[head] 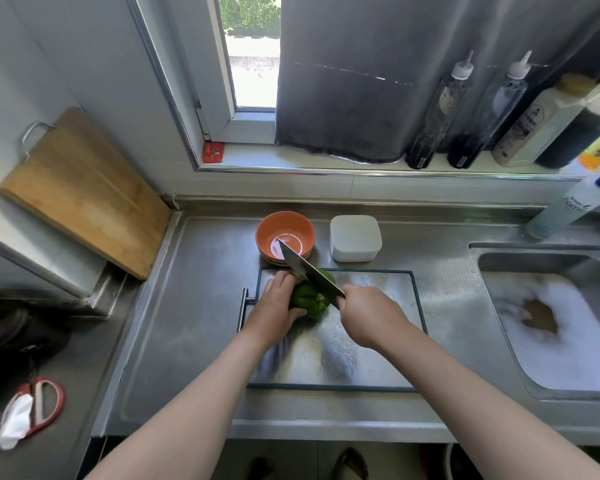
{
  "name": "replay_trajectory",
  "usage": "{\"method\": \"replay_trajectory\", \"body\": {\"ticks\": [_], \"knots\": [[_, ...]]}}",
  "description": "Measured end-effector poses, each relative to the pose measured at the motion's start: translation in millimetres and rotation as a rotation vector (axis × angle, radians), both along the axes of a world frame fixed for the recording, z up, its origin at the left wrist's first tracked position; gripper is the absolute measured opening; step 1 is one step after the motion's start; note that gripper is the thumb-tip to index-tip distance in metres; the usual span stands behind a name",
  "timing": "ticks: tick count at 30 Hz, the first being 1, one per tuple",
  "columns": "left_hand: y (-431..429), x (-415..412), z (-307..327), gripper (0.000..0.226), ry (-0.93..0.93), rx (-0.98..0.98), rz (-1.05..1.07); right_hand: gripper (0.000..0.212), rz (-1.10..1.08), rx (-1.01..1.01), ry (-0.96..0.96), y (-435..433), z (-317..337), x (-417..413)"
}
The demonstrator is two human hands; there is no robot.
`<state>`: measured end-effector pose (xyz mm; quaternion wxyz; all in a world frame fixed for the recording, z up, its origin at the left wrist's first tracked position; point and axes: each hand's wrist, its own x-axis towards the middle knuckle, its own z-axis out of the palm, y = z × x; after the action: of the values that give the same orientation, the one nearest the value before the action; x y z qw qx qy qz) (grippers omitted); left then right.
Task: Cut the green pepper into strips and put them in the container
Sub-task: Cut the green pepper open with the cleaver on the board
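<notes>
On the near centre of the steel counter lies a metal cutting board with a dark rim. The green pepper sits at the board's far left part, whole as far as can be seen.

Left hand: placed on the left side of the pepper, fingers curled round it, holding it down on the board.

Right hand: just right of the pepper, fingers closed round the handle of a knife. The blade slants away to the far left and crosses the top of the pepper. Its tip shows in front of the orange bowl. Whether the edge has entered the flesh cannot be told.

Beyond the board, the orange bowl stands on the counter. Just to its right stands a white container, lid on. Bowl and container are close together but apart.

Right side: a sink holding foamy water. Far left: a wooden board leaning against the wall. Window sill, far right: a row of bottles. Near left: red-handled scissors on a dark surface.
</notes>
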<state>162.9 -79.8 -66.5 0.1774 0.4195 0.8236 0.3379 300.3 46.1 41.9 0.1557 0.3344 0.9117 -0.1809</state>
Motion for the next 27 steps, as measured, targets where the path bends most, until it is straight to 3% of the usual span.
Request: {"method": "replay_trajectory", "body": {"ticks": [14, 27], "knots": [[8, -3, -3, 0.047, -0.016, -0.009, -0.038, 0.013, -0.063, -0.016, -0.038, 2, -5, 3], [9, 1, -8, 0.047, -0.004, -0.02, -0.027, 0.026, -0.12, -0.142, 0.026, 7, -18, 10]]}}
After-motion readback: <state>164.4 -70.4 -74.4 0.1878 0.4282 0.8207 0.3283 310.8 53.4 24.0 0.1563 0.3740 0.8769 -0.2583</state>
